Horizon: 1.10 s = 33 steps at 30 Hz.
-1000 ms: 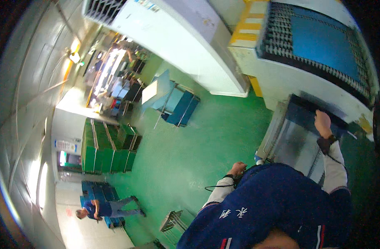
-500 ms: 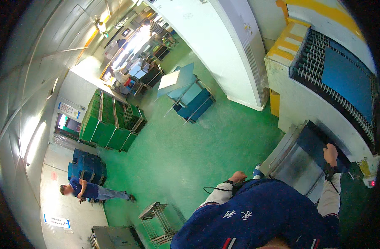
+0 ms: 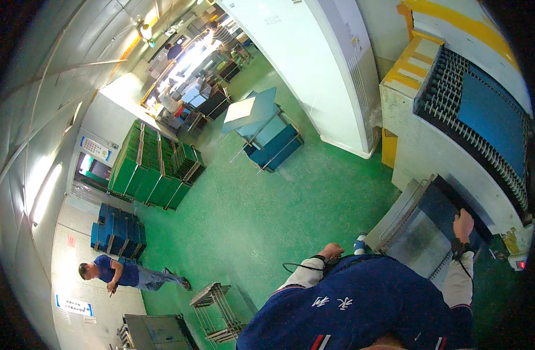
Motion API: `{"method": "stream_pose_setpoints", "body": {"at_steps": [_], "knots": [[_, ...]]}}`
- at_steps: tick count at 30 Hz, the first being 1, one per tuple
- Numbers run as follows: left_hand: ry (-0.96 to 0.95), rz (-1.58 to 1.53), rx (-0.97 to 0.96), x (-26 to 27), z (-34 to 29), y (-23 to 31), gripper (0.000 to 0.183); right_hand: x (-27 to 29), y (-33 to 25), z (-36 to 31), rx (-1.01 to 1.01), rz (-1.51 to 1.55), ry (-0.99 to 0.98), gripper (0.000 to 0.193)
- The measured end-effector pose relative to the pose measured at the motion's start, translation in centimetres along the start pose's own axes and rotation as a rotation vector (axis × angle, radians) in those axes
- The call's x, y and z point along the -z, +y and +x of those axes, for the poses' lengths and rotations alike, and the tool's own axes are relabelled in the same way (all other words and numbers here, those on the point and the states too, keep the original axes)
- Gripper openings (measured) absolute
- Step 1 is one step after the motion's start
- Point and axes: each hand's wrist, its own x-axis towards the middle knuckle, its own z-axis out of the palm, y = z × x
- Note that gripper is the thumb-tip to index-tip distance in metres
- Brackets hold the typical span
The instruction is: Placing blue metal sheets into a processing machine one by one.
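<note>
My right hand (image 3: pixel 463 225) reaches down at the lower right, fingers curled at the edge of a dark blue panel (image 3: pixel 439 198). Whether it grips that panel or only presses on it is hard to see. The panel lies over a grey metal bed (image 3: pixel 416 242) in a low frame at the machine's foot. In front of my waist, my left hand (image 3: pixel 333 251) is held with its fingers bent in; its palm is hidden. Dark bands with thin black cables circle both wrists. Above the metal bed, a blue board (image 3: pixel 492 116) rests on the machine's rows of rollers (image 3: pixel 439 87).
A tall white cabinet (image 3: pixel 314 64) stands beside the machine (image 3: pixel 419 140). Further off are a cart (image 3: pixel 273 146) with blue boards, green racks (image 3: pixel 153 169) and blue crates (image 3: pixel 118 233). A metal stand (image 3: pixel 218 315) is at lower left. Another person (image 3: pixel 121 274) stands near the left wall.
My view has shifted slightly. My right hand stays at the panel's edge, and my left hand keeps its bent pose. The person at left has changed stance a little.
</note>
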Motion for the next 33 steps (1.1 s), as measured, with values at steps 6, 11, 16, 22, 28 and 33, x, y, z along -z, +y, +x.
{"method": "stream_pose_setpoints", "body": {"at_steps": [6,11,16,22,28,33], "knots": [[0.01,0.0,-0.073,0.6,-1.0,0.5,0.028,-0.4,0.2,-0.1,0.002,-0.042,0.044,0.032],[0.0,-0.068,0.006,0.7,0.0,-0.4,0.028,-0.8,0.2,-0.1,-0.009,-0.019,0.078,0.032],[-0.024,-0.078,0.04,0.8,-0.7,0.3,0.027,1.4,-1.4,-0.6,-0.032,-0.058,0.017,0.031],[-0.002,-0.096,0.026,0.7,-0.5,0.3,0.027,0.3,-0.6,-0.6,-0.005,-0.051,0.114,0.032],[-0.018,-0.016,0.049,0.8,-0.1,0.4,0.028,1.0,-1.2,-0.6,-0.029,-0.057,0.065,0.033],[-0.016,-0.058,0.028,0.6,0.5,0.2,0.028,0.7,-1.1,-0.6,-0.051,-0.053,0.112,0.034]]}}
